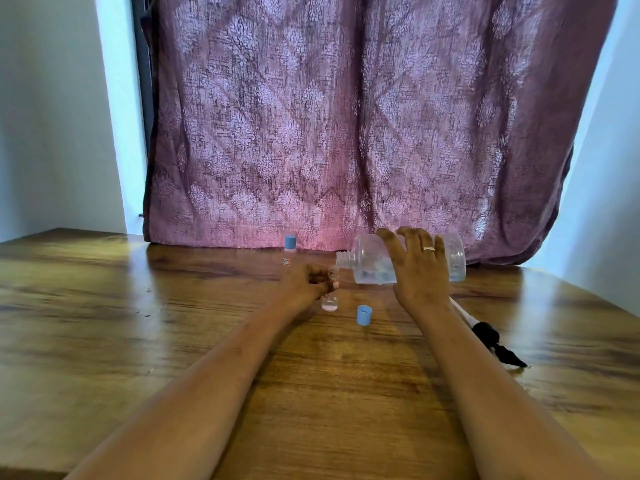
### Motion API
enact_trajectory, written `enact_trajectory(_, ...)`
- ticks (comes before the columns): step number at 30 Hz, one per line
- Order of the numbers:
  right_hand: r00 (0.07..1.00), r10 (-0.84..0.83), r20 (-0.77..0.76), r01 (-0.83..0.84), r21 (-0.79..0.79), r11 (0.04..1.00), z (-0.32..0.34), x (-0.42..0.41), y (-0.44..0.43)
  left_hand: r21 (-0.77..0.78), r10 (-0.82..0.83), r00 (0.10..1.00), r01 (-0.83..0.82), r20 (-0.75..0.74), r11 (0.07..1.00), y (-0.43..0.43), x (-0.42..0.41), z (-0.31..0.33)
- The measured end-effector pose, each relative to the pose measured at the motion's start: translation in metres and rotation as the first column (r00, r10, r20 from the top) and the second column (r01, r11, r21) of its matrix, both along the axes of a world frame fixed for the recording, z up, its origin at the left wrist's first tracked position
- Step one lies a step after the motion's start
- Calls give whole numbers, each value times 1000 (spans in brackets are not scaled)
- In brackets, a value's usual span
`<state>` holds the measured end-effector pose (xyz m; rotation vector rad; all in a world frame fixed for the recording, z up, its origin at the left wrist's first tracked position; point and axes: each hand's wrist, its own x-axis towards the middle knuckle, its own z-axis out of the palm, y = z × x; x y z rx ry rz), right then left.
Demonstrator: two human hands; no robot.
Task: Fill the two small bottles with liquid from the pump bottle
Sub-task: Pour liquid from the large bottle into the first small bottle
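Left forearm [194, 386]: bare, visible from frame bottom to wrist. Left hand [308, 282]: bare. Right forearm [485, 375]: bare, same extent. Right hand [415, 268]: bare, one ring [428, 249], plain smooth band of pale shiny metal, catching a bright highlight, on one finger.

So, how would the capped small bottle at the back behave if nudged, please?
The capped bottle stands tall and narrow, so it would probably tip easily. It seems small clear plastic, likely light. Being round, it may then roll.
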<state>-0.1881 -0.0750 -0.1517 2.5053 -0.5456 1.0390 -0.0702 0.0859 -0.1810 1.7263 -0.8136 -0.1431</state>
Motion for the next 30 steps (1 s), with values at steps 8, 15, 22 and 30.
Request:
enact_trajectory(8, 1000, 8, 3, -8, 2, 1000, 0, 0, 0, -14, -7, 1000, 7, -13, 1000, -1, -1, 1)
enact_trajectory(15, 1000, 5, 5, -5, 6, 1000, -1, 0, 0, -13, 0, 1000, 0, -20, 1000, -1, 1, -1)
enact_trajectory(22, 1000, 3, -2, -3, 7, 1000, 0, 0, 0, -15, -5, 999, 4, -34, 1000, -2, 1, -1)
enact_trajectory(30, 1000, -9, -6, 9, 6, 1000, 0, 0, 1, -44, 0, 999, -2, -41, 999, -1, -2, 0)
